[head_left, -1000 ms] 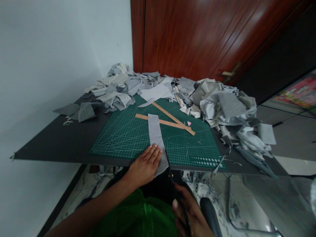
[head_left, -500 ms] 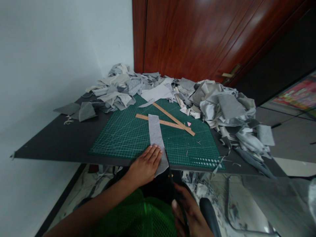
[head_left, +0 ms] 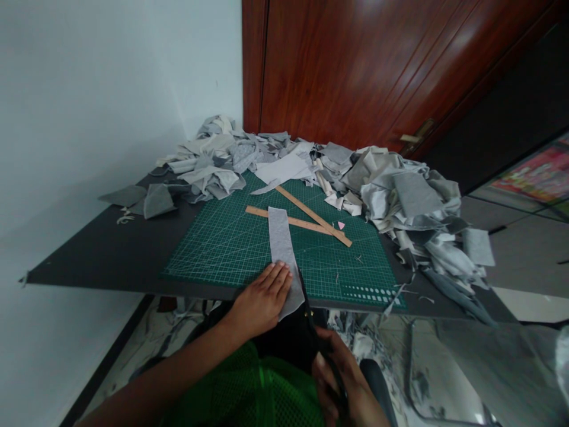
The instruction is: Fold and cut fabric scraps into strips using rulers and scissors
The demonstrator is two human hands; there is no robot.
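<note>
Cloth strip [head_left: 278, 234] lies on the green mat [head_left: 226, 252], crossing a ruler [head_left: 311, 225], its near end past the edge of the table [head_left: 93, 255]. Compared with half a second ago it sits unmoved, the left hand [head_left: 261, 300] pressing it with fingers outstretched. The right hand [head_left: 355, 385], gripping scissors [head_left: 312, 331] along its right side, has shifted slightly; cutting seems barely further along.
</note>
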